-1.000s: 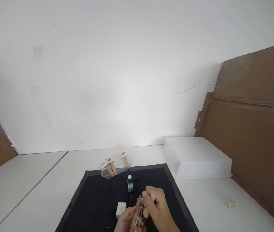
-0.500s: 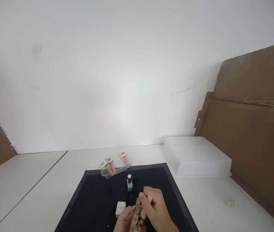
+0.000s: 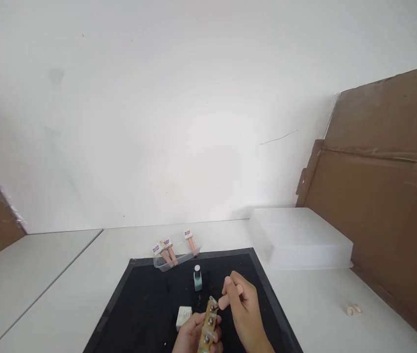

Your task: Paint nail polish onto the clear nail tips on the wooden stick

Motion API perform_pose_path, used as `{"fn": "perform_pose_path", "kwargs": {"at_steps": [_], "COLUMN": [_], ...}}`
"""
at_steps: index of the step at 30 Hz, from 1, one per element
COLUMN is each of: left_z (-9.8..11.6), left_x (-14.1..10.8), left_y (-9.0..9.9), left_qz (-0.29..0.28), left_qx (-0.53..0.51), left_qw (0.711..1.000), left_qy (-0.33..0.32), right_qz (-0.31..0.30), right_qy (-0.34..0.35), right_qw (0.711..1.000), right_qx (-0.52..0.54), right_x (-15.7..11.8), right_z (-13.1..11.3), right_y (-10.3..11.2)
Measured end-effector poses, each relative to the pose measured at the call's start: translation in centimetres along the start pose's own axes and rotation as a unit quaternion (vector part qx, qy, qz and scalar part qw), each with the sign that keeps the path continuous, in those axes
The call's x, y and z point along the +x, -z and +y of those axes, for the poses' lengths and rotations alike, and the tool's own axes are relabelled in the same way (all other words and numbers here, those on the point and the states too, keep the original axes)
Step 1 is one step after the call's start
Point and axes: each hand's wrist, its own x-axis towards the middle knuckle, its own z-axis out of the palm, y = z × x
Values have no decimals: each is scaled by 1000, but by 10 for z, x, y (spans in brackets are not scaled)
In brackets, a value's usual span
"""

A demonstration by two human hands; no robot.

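A narrow yellowish strip (image 3: pixel 207 330) with several shiny round metal pieces lies in the grip of my left hand (image 3: pixel 191 336), fingers wrapped round it at the bottom of the view. My right hand (image 3: pixel 245 310) pinches a short pink handle (image 3: pixel 224 301), whose lower end is close to the strip's top end; whether they touch is too small to tell. Just left of my left hand sits a small white block (image 3: pixel 183 317) with faint marks. Beyond the strip a teal bottle with a white-topped dark cap (image 3: pixel 197 280) stands upright on the black mat (image 3: pixel 138 299).
A clear tray (image 3: pixel 184 258) with pink-handled, white-labelled pieces rests at the mat's back edge. An upturned translucent bin (image 3: pixel 304 240) is at the right, with small cream rings (image 3: pixel 353 310) nearer. Brown cardboard (image 3: pixel 380 196) walls the right side.
My right hand has moved up and right with the pink handle, away from the middle of the strip to near its top end. More of the strip now shows.
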Motion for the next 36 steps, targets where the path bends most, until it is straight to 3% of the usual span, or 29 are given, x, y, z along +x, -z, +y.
{"fn": "perform_pose_path", "kwargs": {"at_steps": [10, 19, 26, 36], "left_z": [-1, -1, -1, 0], "left_x": [0, 1, 0, 1], "left_y": [2, 1, -1, 0], "left_qz": [-8, -21, -17, -4], "left_qx": [-4, -3, -4, -5], "left_qw": [1000, 1000, 1000, 1000], "left_qy": [0, 3, 3, 0], "right_qz": [-25, -40, -51, -63], "right_qy": [8, -33, -8, -26], "right_qw": [999, 998, 999, 997], "right_qx": [-28, 40, 12, 27], "right_x": [1, 0, 0, -2], "right_z": [1, 1, -4, 2], "right_y": [-1, -4, -3, -2]}}
